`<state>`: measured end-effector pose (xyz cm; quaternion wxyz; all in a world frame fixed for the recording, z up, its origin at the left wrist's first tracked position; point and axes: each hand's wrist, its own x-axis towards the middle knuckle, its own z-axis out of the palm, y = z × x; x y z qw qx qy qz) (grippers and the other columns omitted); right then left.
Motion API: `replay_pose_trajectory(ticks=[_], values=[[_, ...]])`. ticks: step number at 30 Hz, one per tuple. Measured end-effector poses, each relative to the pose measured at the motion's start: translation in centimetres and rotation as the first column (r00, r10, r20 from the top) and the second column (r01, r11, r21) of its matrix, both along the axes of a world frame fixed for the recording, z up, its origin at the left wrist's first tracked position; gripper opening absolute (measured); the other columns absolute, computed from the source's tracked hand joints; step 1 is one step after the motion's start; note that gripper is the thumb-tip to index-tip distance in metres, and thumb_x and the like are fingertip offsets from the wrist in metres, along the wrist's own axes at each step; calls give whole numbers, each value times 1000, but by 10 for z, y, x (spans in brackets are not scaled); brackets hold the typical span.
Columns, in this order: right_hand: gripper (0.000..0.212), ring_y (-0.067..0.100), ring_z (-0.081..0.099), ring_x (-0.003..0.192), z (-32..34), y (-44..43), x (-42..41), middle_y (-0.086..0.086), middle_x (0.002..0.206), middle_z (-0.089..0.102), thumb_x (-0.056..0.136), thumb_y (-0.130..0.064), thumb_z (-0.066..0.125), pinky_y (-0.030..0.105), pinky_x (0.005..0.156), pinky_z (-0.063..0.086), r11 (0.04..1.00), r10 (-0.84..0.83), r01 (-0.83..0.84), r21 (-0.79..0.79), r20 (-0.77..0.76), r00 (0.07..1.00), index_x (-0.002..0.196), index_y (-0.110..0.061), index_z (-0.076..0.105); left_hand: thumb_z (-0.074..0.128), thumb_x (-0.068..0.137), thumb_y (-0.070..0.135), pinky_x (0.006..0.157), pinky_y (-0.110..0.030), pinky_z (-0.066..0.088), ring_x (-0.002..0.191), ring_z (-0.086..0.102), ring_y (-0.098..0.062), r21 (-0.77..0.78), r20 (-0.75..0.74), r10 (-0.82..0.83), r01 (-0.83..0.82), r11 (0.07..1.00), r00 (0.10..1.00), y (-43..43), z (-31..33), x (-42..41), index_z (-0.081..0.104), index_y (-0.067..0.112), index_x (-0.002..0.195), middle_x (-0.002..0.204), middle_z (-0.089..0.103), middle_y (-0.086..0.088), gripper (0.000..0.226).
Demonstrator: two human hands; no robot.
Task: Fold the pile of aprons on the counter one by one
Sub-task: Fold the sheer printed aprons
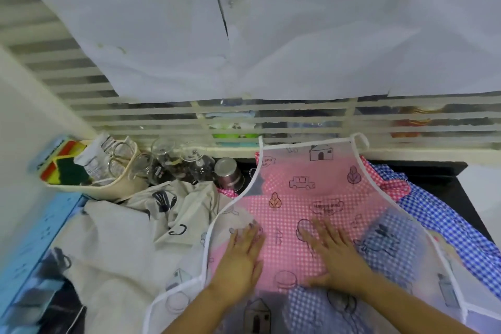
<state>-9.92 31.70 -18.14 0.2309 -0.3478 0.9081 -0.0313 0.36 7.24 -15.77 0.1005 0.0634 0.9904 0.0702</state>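
Dark counter (447, 179): left hand (241, 257), right hand (334, 255) flat, fingers spread, gripping nothing, on translucent apron (311, 187)

We saw a dark tabletop (444, 175), bare only at its far right edge. On it lay a cream printed apron (130, 230) at the left and pink checked (390, 179) and blue checked aprons (444, 225) at the right. Along the back stood clear glasses (173, 163), a steel cup (227, 173) and a cream basket (119, 187).
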Motion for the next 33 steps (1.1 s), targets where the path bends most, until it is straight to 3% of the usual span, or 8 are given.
replay_pose_trajectory(ticks=[5, 8, 11, 14, 18, 25, 30, 33], values=[[107, 29, -26, 139, 5, -3, 5, 2, 143, -37, 58, -93, 30, 42, 111, -12, 998, -57, 57, -34, -16, 998, 122, -53, -47, 25, 97, 38, 115, -44, 8, 133, 37, -28, -163, -104, 138, -154, 975, 985, -71, -6, 73, 39, 15, 140, 140, 51, -12, 50], [123, 48, 29, 136, 9, -16, 19, 26, 152, 19, 53, -61, 81, 55, 102, 37, 983, -183, 180, -35, -85, 980, 150, -30, 13, 37, 82, 45, 102, -56, 37, 119, 58, -31, -233, -50, 314, -317, 920, 948, -101, -3, 95, 41, 11, 136, 133, 57, -12, 65], [92, 38, 62, 78, 12, -27, 45, 23, 106, 59, 36, -16, 96, 43, 53, 55, 959, -282, 278, -47, -141, 949, 120, -7, 59, 40, 88, 51, 97, -62, 39, 118, 55, -42, -239, 23, 597, -575, 782, 802, -107, 15, 106, 41, 7, 139, 134, 53, -21, 67], [56, 28, 53, 106, 16, -32, 67, 14, 130, 40, 88, -11, 60, 35, 84, 52, 929, -357, 337, -156, -130, 925, 138, -9, 37, 41, 96, 49, 103, -50, 30, 115, 52, -33, -97, 88, 858, -853, 513, 506, -119, 29, 112, 46, 6, 130, 126, 54, -16, 55], [96, 27, 5, 147, 17, -26, 92, 7, 159, -9, 85, -54, 60, 38, 116, 19, 951, -252, 270, -148, 132, 959, 153, -22, 0, 47, 97, 27, 78, -38, 46, 88, 60, -35, 162, 203, 914, -933, 322, 351, -176, 55, 115, 67, -5, 87, 92, 67, -22, 39], [103, 35, -14, 145, 6, -22, 110, 10, 156, -25, 80, -60, 62, 47, 118, 5, 988, -154, 153, 35, 36, 987, 151, -32, -7, 56, 91, 38, 83, -31, 48, 92, 61, -24, -321, 229, 706, -632, 705, 670, -139, 128, 76, 62, 7, 97, 98, 64, -7, 32], [100, 34, -14, 145, 4, -27, 109, 10, 157, -21, 82, -50, 67, 48, 117, 11, 981, -189, 192, -16, 110, 976, 152, -31, -1, 56, 93, 36, 83, -27, 45, 106, 56, -24, 190, 366, 288, -374, 908, 885, 36, 69, 81, 53, 6, 119, 126, 58, -10, 40], [83, 25, -8, 147, 4, -9, 111, 8, 159, -14, 91, -43, 58, 42, 119, 10, 959, -220, 233, -158, 97, 971, 153, -23, 7, 60, 81, 62, 114, -56, 17, 145, 2, -42, 136, 526, 236, -355, 925, 817, 97, 18, 92, -7, 17, 153, 160, -8, -14, 108]])
